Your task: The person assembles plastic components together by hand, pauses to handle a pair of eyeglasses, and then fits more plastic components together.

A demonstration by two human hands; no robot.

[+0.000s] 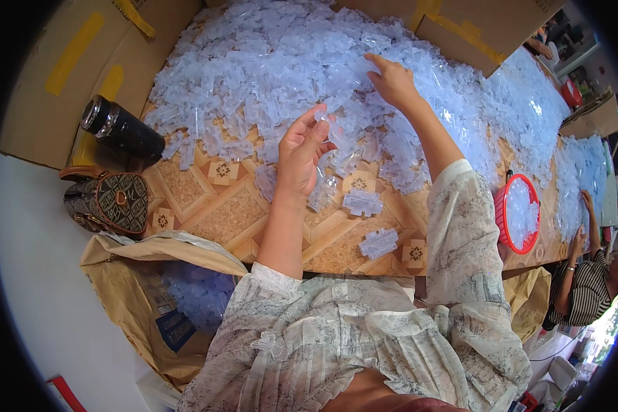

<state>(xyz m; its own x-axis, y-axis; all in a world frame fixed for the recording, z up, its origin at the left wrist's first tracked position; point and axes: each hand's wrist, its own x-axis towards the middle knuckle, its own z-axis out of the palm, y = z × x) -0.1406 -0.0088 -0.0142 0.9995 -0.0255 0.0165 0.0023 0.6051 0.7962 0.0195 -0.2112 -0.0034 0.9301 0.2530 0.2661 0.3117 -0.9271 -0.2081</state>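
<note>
A wide heap of small clear bluish plastic pieces covers the far part of the table. My left hand is raised over the heap's near edge, its thumb and fingers closed around a clear plastic piece. Farther out and to the right, my right hand reaches over the heap with the index finger stretched out and the thumb apart; I see nothing held in it. Two small bundles of clear pieces, one just beyond the other, lie on the patterned tabletop between my forearms.
A black flask leans at the left beside a patterned handbag. Cardboard walls border the heap. A red basket of clear pieces stands right. Below the table edge sits an open paper sack. Another person works far right.
</note>
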